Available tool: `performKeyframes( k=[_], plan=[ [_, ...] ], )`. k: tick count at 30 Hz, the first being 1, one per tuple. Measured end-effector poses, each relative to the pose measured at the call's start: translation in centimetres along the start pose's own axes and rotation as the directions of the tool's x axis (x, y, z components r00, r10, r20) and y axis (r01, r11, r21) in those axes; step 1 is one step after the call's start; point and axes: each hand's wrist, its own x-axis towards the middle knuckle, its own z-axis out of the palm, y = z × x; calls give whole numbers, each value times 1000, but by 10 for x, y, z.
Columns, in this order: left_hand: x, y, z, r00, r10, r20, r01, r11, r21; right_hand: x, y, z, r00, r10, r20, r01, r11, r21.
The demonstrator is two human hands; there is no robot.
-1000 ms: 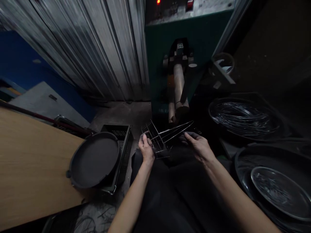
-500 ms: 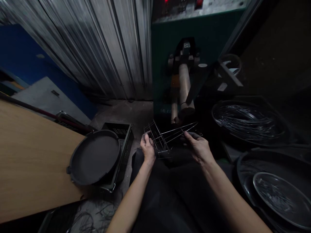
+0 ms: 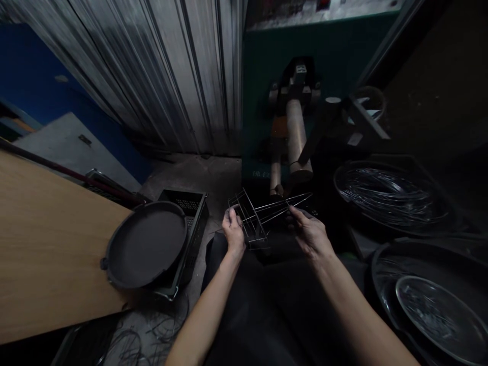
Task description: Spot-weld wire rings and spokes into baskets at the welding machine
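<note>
A small wire rack (image 3: 256,217) of thin metal rods is held up in front of my lap, its long prongs pointing to the right. My left hand (image 3: 233,231) is closed on the left, basket-like end of it. At the prong side, my right hand (image 3: 309,231) pinches with thumb and fingers; whether it grips a prong or a separate short wire is too fine to make out. Just beyond the rack are the two cylindrical metal arms (image 3: 299,140) of a green machine (image 3: 259,101), the lower one ending close above the prongs.
On the left, a round dark tray (image 3: 148,244) rests on a plastic crate (image 3: 196,203) beside a wooden board (image 3: 57,244). At right stand a basin of wire pieces (image 3: 385,195) and a larger basin (image 3: 385,264) holding a shallow dish (image 3: 438,315). Loose wires (image 3: 129,345) lie on the floor.
The view has shifted slightly, so the machine appears a little farther right. Both hands keep nearly the same position on the wire rack.
</note>
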Motion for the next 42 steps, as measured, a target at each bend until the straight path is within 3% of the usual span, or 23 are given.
performKeyframes(
  k=[4,15,27,42],
  plan=[
    [3,0,1,1000,-16,-8,16,1000,-11,4,2,4,999,11,-45,-11,1000,7],
    [3,13,4,999,-49,-10,49,999,-18,3,-1,11,998,48,-29,-47,998,39],
    [7,16,6,996,-87,0,87,995,-58,0,-1,-27,1000,13,-25,-14,999,-39],
    [18,31,16,998,-42,-50,40,998,-46,-7,2,-38,994,61,-87,-60,998,15]
  ],
)
